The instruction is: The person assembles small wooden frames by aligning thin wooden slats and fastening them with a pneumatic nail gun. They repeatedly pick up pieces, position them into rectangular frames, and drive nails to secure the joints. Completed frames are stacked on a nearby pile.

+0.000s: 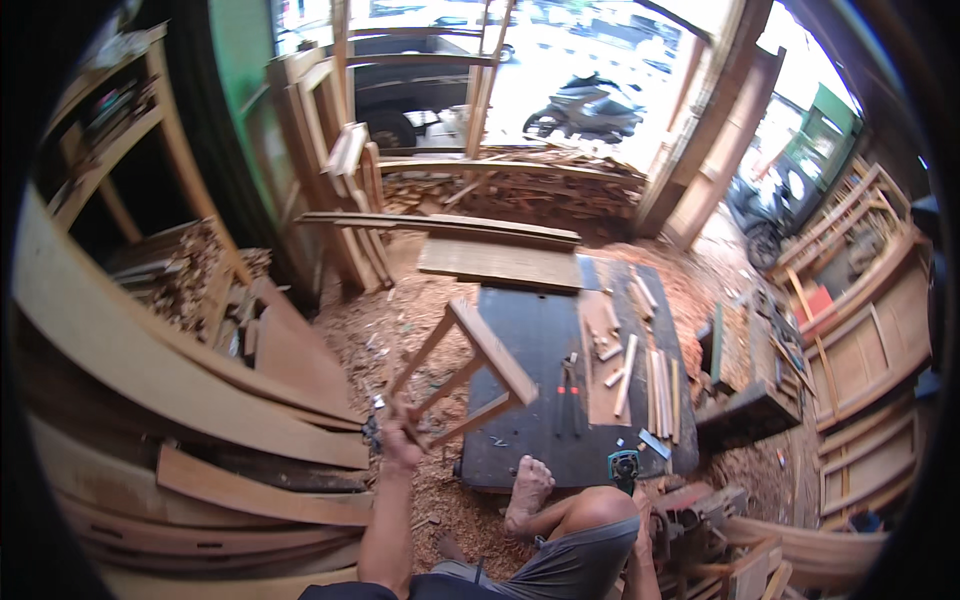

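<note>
My left hand (402, 443) is closed around the lower corner of a small wooden frame (493, 352) with crosspieces. The frame is held tilted in the air, its far side over the left part of a dark work table (525, 335). Beside my raised knee, my right hand (641, 503) grips a teal and black power tool (622, 465) near the table's front edge; the fingers are partly hidden. On the table lie pincers (568, 395) with dark handles and several pale wooden strips (660, 395). My bare foot (530, 487) rests against the front edge of the table.
A wide board (500, 258) lies across the table's far end. Curved wooden panels (200, 370) are stacked at the left. A wooden bench (755, 360) with clutter stands to the right, near leaning framed panels (870, 365). Shavings (370, 330) cover the floor. Motorbikes (590, 105) stand outside.
</note>
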`<action>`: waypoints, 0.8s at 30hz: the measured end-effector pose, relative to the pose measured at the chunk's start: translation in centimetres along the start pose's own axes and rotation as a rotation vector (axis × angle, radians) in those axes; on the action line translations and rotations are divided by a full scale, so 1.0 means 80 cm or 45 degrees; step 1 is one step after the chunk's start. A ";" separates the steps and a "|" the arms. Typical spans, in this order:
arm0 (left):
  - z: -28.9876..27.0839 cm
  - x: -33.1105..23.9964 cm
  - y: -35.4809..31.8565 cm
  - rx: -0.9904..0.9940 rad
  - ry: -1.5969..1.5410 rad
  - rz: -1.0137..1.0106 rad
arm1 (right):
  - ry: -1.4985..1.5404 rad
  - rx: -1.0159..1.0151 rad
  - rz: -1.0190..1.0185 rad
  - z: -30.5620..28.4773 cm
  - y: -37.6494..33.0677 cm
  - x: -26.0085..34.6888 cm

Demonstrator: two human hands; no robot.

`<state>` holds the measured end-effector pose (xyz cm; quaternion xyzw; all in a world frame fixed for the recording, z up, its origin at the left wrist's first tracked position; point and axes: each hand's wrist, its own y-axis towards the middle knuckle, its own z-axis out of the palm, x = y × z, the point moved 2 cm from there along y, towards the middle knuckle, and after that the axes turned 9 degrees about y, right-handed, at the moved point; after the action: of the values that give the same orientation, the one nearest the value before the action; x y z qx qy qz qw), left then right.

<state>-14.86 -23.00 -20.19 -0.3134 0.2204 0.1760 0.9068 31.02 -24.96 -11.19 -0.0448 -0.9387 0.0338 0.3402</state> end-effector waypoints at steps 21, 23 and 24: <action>0.012 0.082 -0.046 -0.092 0.186 -0.511 | -0.624 0.039 -0.216 0.099 0.189 -0.176; 0.024 0.095 -0.042 0.055 0.030 -0.736 | -0.482 0.050 -0.095 0.099 0.203 -0.172; 0.029 0.100 -0.039 0.110 -0.069 -0.861 | -0.441 0.039 -0.113 0.101 0.207 -0.167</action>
<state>-5.99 -22.37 -21.06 -0.3253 0.0872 -0.1358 0.9317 37.06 -10.21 -27.39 0.0084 -0.9837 0.0404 0.1752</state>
